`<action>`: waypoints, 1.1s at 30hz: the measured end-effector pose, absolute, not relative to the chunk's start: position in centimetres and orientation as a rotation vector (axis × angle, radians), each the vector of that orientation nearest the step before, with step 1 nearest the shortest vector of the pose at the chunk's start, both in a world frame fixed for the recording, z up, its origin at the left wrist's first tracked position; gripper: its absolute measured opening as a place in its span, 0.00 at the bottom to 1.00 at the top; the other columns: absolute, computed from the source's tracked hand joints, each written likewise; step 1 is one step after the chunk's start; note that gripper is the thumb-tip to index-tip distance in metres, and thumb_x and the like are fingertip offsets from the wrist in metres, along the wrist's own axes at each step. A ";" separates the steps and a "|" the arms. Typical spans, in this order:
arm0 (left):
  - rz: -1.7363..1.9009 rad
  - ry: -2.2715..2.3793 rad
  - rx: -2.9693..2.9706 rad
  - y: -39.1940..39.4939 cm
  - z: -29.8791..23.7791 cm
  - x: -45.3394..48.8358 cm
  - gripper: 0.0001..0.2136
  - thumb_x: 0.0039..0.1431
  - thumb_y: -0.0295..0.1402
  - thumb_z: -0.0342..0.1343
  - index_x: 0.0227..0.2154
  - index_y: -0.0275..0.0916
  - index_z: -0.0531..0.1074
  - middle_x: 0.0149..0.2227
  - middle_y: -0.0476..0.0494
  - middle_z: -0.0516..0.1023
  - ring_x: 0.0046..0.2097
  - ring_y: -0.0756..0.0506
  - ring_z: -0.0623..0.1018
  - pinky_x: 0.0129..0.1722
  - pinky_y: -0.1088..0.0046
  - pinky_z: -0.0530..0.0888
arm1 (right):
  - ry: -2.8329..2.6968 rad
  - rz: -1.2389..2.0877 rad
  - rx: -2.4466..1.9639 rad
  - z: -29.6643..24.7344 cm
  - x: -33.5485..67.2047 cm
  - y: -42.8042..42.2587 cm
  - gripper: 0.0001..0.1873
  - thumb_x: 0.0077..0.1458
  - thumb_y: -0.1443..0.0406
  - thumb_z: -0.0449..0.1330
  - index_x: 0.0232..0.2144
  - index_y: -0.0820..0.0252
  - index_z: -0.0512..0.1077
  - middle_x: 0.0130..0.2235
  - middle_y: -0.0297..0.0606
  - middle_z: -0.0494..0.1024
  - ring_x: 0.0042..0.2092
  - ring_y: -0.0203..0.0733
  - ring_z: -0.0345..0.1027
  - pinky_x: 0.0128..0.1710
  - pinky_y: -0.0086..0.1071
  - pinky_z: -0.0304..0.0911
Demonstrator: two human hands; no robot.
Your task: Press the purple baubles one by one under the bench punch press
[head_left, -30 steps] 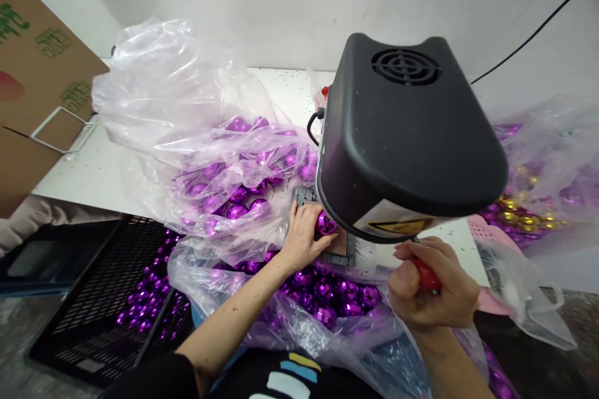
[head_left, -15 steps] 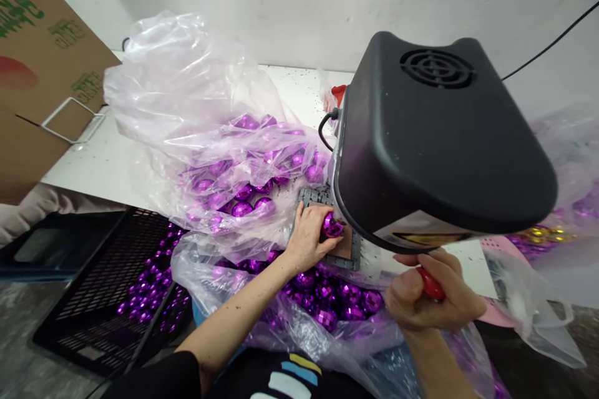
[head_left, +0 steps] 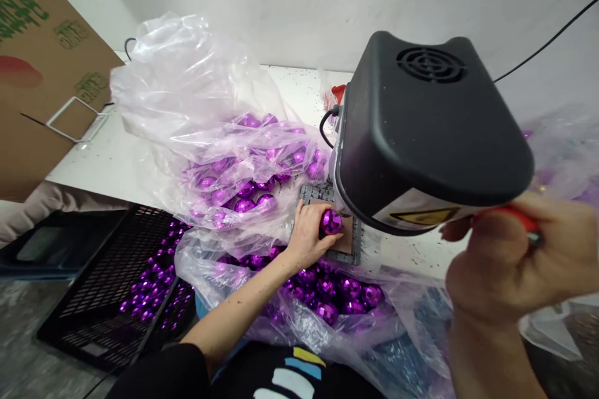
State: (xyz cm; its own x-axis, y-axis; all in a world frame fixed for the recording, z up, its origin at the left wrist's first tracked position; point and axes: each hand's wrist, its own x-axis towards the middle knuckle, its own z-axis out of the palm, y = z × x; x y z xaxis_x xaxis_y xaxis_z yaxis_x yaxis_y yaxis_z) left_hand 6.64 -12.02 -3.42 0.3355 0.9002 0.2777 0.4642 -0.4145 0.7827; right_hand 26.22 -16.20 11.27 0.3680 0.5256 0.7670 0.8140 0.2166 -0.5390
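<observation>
My left hand is closed round the side of a shiny purple mirror-ball ornament, thumb and fingers pressed against it. The ball sits over a brown pad on a dark grey metal base plate. Right above stands a machine with a black housing, a round vent and a yellow warning label; its underside is hidden. On its right, my right hand is wrapped round a red lever handle. More purple balls lie in a clear plastic bag just below my left hand.
A large clear bag of purple balls spreads over the white table. At left stand a cardboard box and, lower down, a black crate holding small purple balls. A black cable runs along the wall at right.
My right hand has risen and swung right with the red handle, coming nearer the camera. My left hand stays at the base plate with the ball, of which more now shows.
</observation>
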 end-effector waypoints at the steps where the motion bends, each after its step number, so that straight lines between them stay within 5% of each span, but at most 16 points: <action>1: 0.979 1.197 2.009 -12.6 -3.3 6.1 0.21 0.60 0.37 0.60 0.55 0.40 0.65 0.52 0.38 0.75 0.55 0.37 0.73 0.67 0.47 0.57 | -1.288 -0.323 -1.413 12.3 26.0 -15.4 0.18 0.60 0.51 0.56 0.35 0.59 0.77 0.20 0.30 0.65 0.23 0.32 0.62 0.27 0.31 0.56; 7: 0.667 1.120 2.138 -19.6 -2.7 1.9 0.37 0.57 0.25 0.59 0.67 0.46 0.53 0.62 0.35 0.65 0.63 0.36 0.67 0.61 0.52 0.68 | -1.279 -0.158 -1.376 13.7 25.4 -13.6 0.20 0.59 0.49 0.58 0.30 0.61 0.74 0.18 0.30 0.66 0.20 0.31 0.61 0.24 0.30 0.53; 10: 0.532 1.069 2.209 -20.5 -1.5 0.4 0.42 0.56 0.31 0.63 0.70 0.46 0.47 0.66 0.34 0.61 0.65 0.34 0.64 0.62 0.49 0.67 | -1.270 -0.193 -1.394 13.2 25.6 -13.6 0.21 0.60 0.48 0.57 0.32 0.61 0.74 0.18 0.29 0.65 0.20 0.32 0.62 0.24 0.31 0.53; 12: 0.605 1.084 2.238 -18.3 -0.4 -0.9 0.34 0.61 0.35 0.60 0.68 0.46 0.54 0.63 0.36 0.67 0.63 0.36 0.68 0.61 0.51 0.69 | -1.288 -0.200 -1.388 13.1 25.7 -13.6 0.21 0.60 0.49 0.57 0.33 0.61 0.74 0.18 0.29 0.65 0.20 0.31 0.62 0.23 0.30 0.54; 15: 0.814 1.406 2.305 -12.6 1.0 -3.1 0.15 0.68 0.28 0.47 0.53 0.43 0.73 0.51 0.38 0.78 0.54 0.38 0.75 0.56 0.53 0.72 | -1.297 -0.179 -1.351 13.2 25.9 -13.4 0.19 0.59 0.51 0.59 0.33 0.62 0.74 0.19 0.28 0.66 0.19 0.30 0.62 0.22 0.29 0.54; 18: 0.501 1.665 2.381 -7.8 1.4 -4.9 0.14 0.66 0.26 0.47 0.45 0.38 0.78 0.45 0.35 0.81 0.48 0.36 0.78 0.52 0.54 0.73 | -1.315 -0.156 -1.381 13.3 26.0 -13.5 0.17 0.59 0.52 0.60 0.33 0.61 0.74 0.20 0.28 0.66 0.20 0.30 0.62 0.23 0.28 0.54; 25: 0.038 1.461 2.425 -5.8 0.9 -4.5 0.21 0.56 0.34 0.63 0.53 0.41 0.73 0.47 0.37 0.81 0.49 0.35 0.79 0.52 0.57 0.70 | -1.317 -0.163 -1.387 13.4 26.0 -13.3 0.17 0.58 0.52 0.60 0.33 0.61 0.75 0.21 0.28 0.66 0.21 0.29 0.60 0.24 0.28 0.55; 33: 0.778 1.321 1.853 -6.5 2.4 -4.1 0.28 0.55 0.34 0.64 0.60 0.40 0.67 0.56 0.36 0.75 0.54 0.39 0.76 0.55 0.57 0.72 | -1.333 -0.127 -1.428 13.3 26.5 -13.3 0.19 0.59 0.50 0.59 0.35 0.60 0.74 0.23 0.28 0.67 0.23 0.30 0.61 0.24 0.27 0.57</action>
